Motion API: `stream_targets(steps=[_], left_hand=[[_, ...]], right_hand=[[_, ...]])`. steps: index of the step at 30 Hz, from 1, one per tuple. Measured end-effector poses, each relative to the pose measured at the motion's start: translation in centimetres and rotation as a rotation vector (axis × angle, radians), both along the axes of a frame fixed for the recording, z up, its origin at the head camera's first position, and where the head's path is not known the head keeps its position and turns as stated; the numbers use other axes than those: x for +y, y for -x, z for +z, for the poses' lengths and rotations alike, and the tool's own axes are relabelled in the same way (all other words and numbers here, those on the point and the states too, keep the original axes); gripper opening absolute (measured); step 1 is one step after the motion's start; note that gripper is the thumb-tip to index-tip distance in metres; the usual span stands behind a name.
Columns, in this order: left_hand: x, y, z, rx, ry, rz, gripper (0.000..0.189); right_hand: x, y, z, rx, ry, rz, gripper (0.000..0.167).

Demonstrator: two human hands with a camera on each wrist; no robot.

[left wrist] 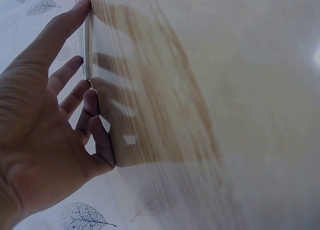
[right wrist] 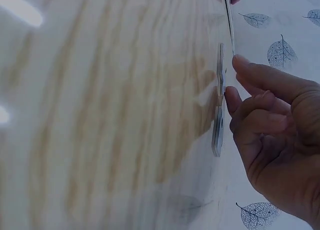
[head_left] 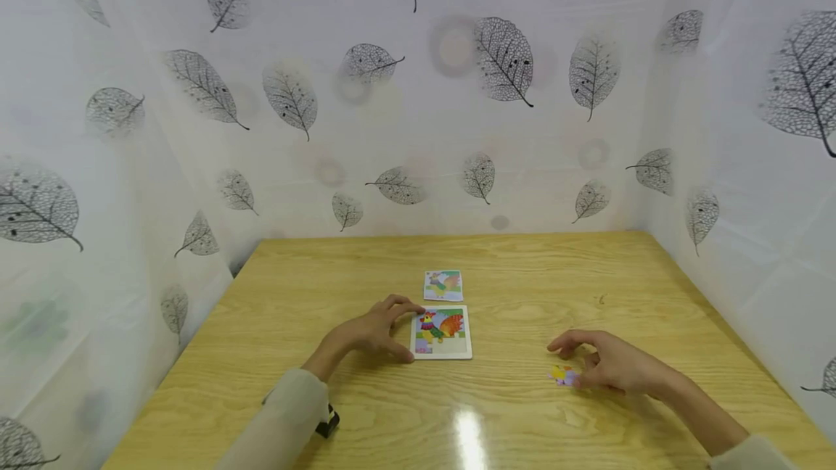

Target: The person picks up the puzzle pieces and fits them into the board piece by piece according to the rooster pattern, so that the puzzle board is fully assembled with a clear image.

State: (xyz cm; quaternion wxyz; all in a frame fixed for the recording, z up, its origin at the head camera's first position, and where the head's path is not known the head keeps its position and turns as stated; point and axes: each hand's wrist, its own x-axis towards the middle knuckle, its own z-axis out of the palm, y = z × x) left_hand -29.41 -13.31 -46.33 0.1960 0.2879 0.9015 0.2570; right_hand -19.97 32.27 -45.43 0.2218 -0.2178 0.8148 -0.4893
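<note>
A square jigsaw board (head_left: 441, 355) with a white frame lies mid-table, holding a partly filled rooster picture with a bare area at its lower right. The left hand (head_left: 376, 328) holds the board's left side, index finger at the upper left corner and thumb at the lower left one. In the left wrist view the left hand (left wrist: 45, 115) meets the board's thin edge. Over at the right, yellow and purple jigsaw pieces (head_left: 560, 374) lie flat on the wood. The right hand (head_left: 617, 363) hovers beside them with bent fingers, its thumb close to the purple part.
Behind the board lies a small square picture card (head_left: 443, 286) with the same rooster. The wooden table (head_left: 313, 267) meets a pale leaf-printed curtain (head_left: 418, 129) at the back and sides. A black object (head_left: 329, 421) shows by the left sleeve.
</note>
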Motion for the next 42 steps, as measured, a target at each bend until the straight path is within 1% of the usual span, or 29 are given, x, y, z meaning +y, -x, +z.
stream_targets(steps=[1,3,8,10,11,13,18,21,24,27,35,42], left_hand=[[0.0,0.0,0.0,0.002,0.001,-0.001,0.087],[0.0,0.1,0.0,0.004,0.001,-0.001,0.087],[0.0,0.0,0.1,0.000,-0.010,-0.008,0.086],[0.1,-0.1,0.2,-0.004,-0.013,-0.008,0.086],[0.1,-0.1,0.3,-0.007,-0.015,-0.007,0.086],[0.1,-0.2,0.4,-0.009,-0.016,-0.002,0.086],[0.1,-0.4,0.6,-0.012,-0.016,0.002,0.085],[0.1,-0.4,0.6,-0.007,-0.014,-0.006,0.085],[0.0,-0.4,0.5,-0.005,-0.013,-0.009,0.085],[0.0,-0.3,0.5,-0.007,-0.012,-0.006,0.085],[0.1,-0.3,0.4,-0.008,-0.012,-0.001,0.086],[0.1,-0.3,0.3,0.003,-0.011,0.003,0.086]], right_hand=[[-0.1,0.0,-0.1,0.010,0.004,0.006,0.051],[-0.3,0.1,-0.3,0.059,0.001,0.018,0.047],[-0.7,0.1,-0.6,0.214,-0.067,0.035,0.030],[-0.8,0.1,-0.6,0.249,-0.099,0.033,0.026],[-0.9,0.1,-0.6,0.253,-0.108,0.030,0.025],[-1.1,0.1,-0.6,0.256,-0.121,0.023,0.025],[-1.4,0.0,-0.6,0.233,-0.120,0.017,0.024],[-1.8,0.0,-0.4,0.190,-0.094,0.016,0.022],[-2.4,0.2,-0.1,0.149,-0.050,0.015,0.023],[-3.0,0.6,0.1,0.137,-0.020,0.017,0.024],[-5.3,2.0,0.7,0.187,0.005,0.005,0.026],[-7.8,3.2,1.4,0.124,0.006,-0.045,0.030]])
